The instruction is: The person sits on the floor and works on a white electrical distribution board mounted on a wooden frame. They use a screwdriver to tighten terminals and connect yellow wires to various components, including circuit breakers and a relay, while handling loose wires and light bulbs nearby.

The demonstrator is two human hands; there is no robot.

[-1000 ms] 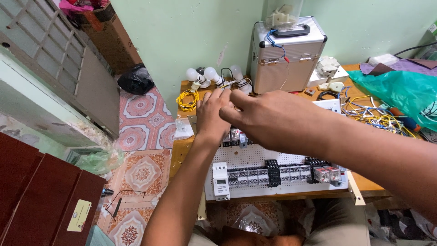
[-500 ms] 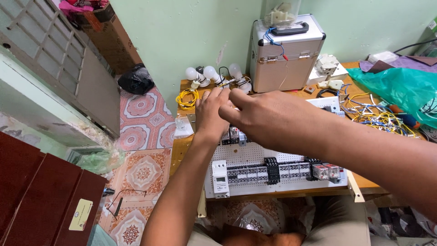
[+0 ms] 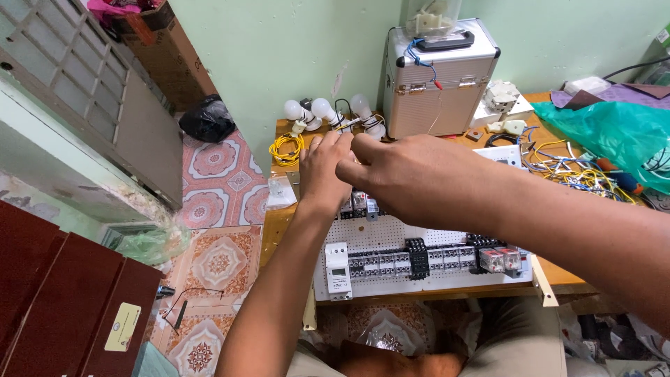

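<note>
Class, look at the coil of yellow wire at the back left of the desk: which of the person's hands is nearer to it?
Left. The left hand is just right of the yellow wire coil, nearly beside it. The right hand lies farther right, beyond the left hand, over the white perforated panel.

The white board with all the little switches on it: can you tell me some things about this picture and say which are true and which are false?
1. The white perforated board lies on a wooden table. True.
2. Both hands are down at the near edge of the board. False: the left hand and the right hand meet above its far edge.
3. A silver metal case stands against the green wall. True.
4. The light bulbs are right of the case. False: they lie left of it.
5. A coil of yellow wire lies near the table's left corner. True.
6. The right hand plainly holds a screwdriver. False: no tool shows; what the fingers pinch is hidden.
</note>
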